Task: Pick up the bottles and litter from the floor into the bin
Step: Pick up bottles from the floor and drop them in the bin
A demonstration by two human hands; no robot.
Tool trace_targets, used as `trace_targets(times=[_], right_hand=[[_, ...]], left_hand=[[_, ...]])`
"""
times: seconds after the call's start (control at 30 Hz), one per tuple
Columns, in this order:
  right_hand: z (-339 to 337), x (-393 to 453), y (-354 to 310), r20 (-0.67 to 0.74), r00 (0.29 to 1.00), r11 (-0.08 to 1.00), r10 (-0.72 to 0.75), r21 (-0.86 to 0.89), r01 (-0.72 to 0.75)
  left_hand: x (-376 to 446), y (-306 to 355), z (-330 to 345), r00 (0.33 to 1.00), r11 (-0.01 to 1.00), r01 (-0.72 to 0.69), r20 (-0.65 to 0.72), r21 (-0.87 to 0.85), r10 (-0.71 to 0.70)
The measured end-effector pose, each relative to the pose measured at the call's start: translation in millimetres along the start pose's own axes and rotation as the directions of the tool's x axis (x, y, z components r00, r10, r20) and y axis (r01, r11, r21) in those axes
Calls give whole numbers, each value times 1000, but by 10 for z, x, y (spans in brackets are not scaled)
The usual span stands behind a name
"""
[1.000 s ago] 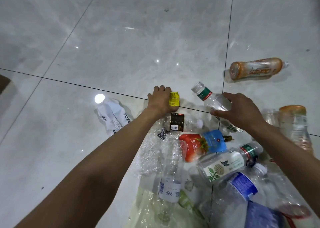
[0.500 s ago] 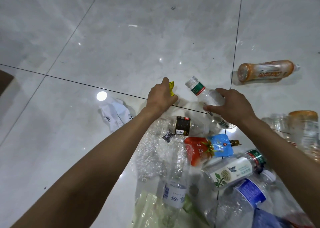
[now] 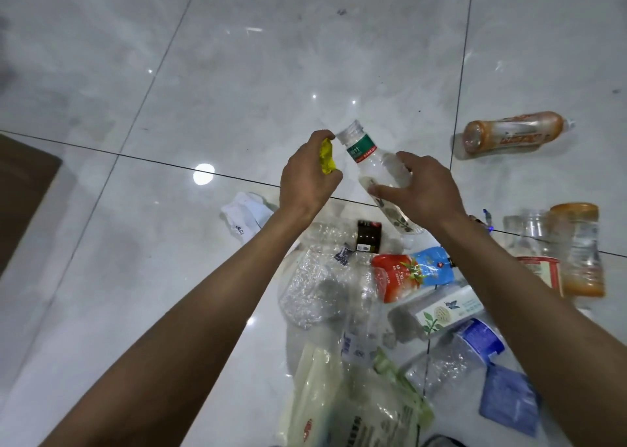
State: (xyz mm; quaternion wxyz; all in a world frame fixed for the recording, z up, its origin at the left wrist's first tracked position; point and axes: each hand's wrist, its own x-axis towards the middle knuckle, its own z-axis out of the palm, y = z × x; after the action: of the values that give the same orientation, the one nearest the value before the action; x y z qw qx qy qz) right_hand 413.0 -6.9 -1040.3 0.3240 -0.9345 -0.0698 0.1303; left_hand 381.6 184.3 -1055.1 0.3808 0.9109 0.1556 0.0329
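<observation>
Head view showed your left hand [image 3: 307, 178] curled round a yellow crumpled wrapper [image 3: 327, 157] and your right hand [image 3: 424, 190] gripping a clear bottle [image 3: 375, 166], uncapped, mouth tilted away. Both were held above the floor [image 3: 237, 73], just beyond the litter pile [image 3: 390, 297]. An orange bottle [image 3: 512, 133] lay well right of the clear bottle.

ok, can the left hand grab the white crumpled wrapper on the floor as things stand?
Probably not yet: the left hand already grips a yellow wrapper, so its fingers are taken. The white crumpled wrapper lies uncovered on the floor just left of that forearm, with nothing on it.
</observation>
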Motion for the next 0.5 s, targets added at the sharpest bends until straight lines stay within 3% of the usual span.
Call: trace_targets(times=[0.23, 0.5], right_hand=[[-635, -350, -611, 30, 998, 998, 55, -10, -54], [-1643, -769, -1466, 50, 995, 995, 87, 37, -89]], left_hand=[[-331, 554, -645, 989, 990, 143, 34, 5, -143], [-702, 1375, -1610, 976, 977, 212, 53, 26, -213]])
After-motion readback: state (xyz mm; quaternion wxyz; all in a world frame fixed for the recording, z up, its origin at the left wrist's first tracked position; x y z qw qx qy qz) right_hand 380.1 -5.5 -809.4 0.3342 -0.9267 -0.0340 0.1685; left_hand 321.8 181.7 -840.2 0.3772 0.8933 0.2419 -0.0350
